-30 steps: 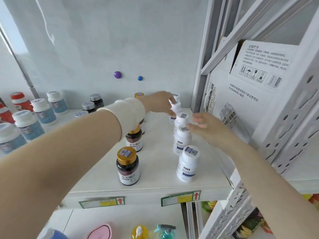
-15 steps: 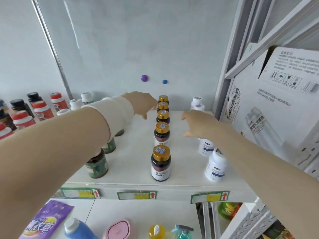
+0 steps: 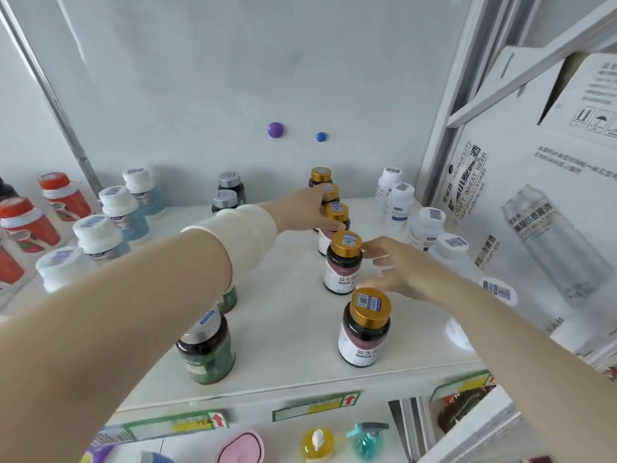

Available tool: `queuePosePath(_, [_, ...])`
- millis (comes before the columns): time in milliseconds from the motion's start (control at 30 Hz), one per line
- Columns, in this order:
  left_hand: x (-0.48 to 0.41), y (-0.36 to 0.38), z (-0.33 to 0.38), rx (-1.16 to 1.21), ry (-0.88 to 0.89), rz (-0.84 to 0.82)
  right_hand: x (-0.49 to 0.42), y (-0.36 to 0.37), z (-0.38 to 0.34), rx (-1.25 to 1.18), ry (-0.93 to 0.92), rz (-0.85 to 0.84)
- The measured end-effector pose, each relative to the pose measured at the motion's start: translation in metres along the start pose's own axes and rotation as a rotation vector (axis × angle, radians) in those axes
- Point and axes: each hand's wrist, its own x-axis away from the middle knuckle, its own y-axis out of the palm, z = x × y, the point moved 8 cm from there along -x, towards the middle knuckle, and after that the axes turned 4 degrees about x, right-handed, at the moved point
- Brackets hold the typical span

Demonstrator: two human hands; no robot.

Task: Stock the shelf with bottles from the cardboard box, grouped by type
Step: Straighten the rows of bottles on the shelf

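Five gold-capped bottles (image 3: pixel 365 329) stand upright in a front-to-back row on the shelf (image 3: pixel 293 345), nearest the right grip (image 3: pixel 397 272), fingers apart just beside the second-from-front; the left grip (image 3: pixel 302 210) touches those behind, hold unclear.

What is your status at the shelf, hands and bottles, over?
Left hand at far end of gold-capped row, grip unclear. Right hand open, fingers spread beside the row. Five gold caps lined front to back; white bottles stand clear, right side.
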Motion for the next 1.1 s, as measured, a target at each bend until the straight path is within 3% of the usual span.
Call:
queuePosePath(267, [-0.009, 0.014, -0.008, 0.142, -0.047, 0.024, -0.010, 0.022, 0.004, -0.384, -0.071, 0.083])
queuePosePath(600, [0.000, 0.016, -0.005, 0.335, -0.078, -0.010, -0.005, 0.024, 0.007, -0.330, -0.083, 0.160])
queuePosePath(933, [0.006, 0.020, -0.008, 0.333, -0.077, -0.006, -0.003, 0.024, 0.005, -0.279, -0.076, 0.186])
queuePosePath(1100, [0.012, 0.017, -0.005, 0.183, -0.084, 0.016, 0.003, 0.010, -0.002, -0.203, -0.085, 0.166])
